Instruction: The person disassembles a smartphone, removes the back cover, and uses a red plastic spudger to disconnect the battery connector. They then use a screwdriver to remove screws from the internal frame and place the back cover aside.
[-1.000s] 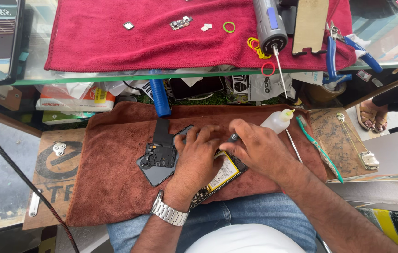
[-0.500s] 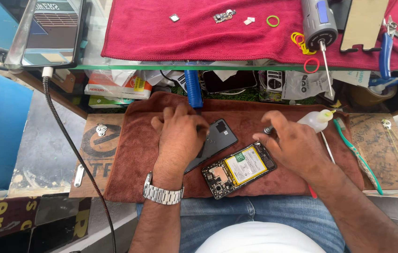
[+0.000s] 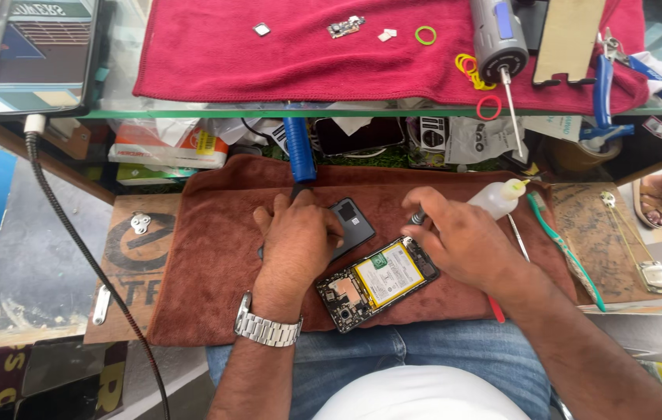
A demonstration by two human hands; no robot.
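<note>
My left hand (image 3: 296,237) lies palm down on the dark back cover (image 3: 350,224) of a phone, pressing it onto the brown towel (image 3: 206,264). An opened phone (image 3: 377,281) with its battery and circuit board exposed lies tilted just right of that hand. My right hand (image 3: 459,241) hovers at the phone's upper right end, fingers curled around a small metal-tipped tool (image 3: 416,218); its far end is hidden by the hand. A metal watch (image 3: 267,329) sits on my left wrist.
A white squeeze bottle (image 3: 500,198), a green toothbrush (image 3: 564,245) and a blue-handled tool (image 3: 298,152) lie around the towel. On the glass shelf a red cloth (image 3: 284,62) carries an electric screwdriver (image 3: 498,39), blue pliers (image 3: 607,78), rubber bands and small parts. A cable (image 3: 74,233) runs down the left.
The two hands have come apart: the left slid the back cover away to the left, and the opened phone now lies uncovered. The right hand stays at its upper end.
</note>
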